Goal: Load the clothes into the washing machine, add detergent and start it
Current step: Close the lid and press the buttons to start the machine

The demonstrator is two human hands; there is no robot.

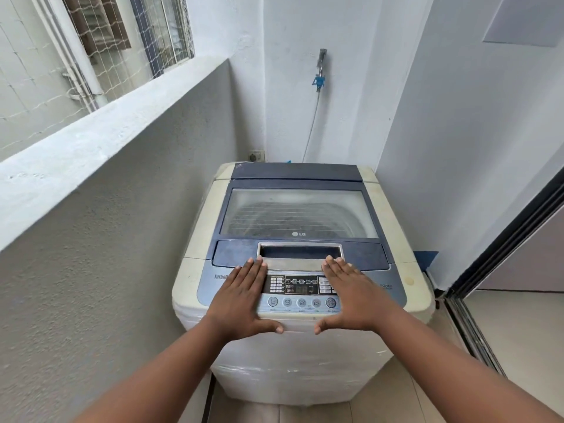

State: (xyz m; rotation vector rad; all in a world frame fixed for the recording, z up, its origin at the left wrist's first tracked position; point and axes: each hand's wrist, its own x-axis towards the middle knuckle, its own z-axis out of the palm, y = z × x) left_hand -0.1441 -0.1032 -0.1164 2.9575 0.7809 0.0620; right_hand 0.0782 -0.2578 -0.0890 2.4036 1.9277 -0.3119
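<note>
A cream top-loading washing machine (195, 230) with a blue top stands in a narrow corner. Its glass lid (299, 212) is closed, and the drum shows dimly through it. The lid handle recess (300, 253) sits just above the control panel (300, 290) with its display and row of round buttons. My left hand (241, 296) lies flat on the panel's left side, fingers extended towards the handle. My right hand (354, 294) lies flat on the panel's right side the same way. Both hands hold nothing. No clothes or detergent are in view.
A grey parapet wall (122, 184) runs close along the machine's left. A tap with a blue connector and hose (319, 80) hangs on the back wall, and a socket (255, 155) sits behind the machine. A sliding door track (476, 325) lies at right.
</note>
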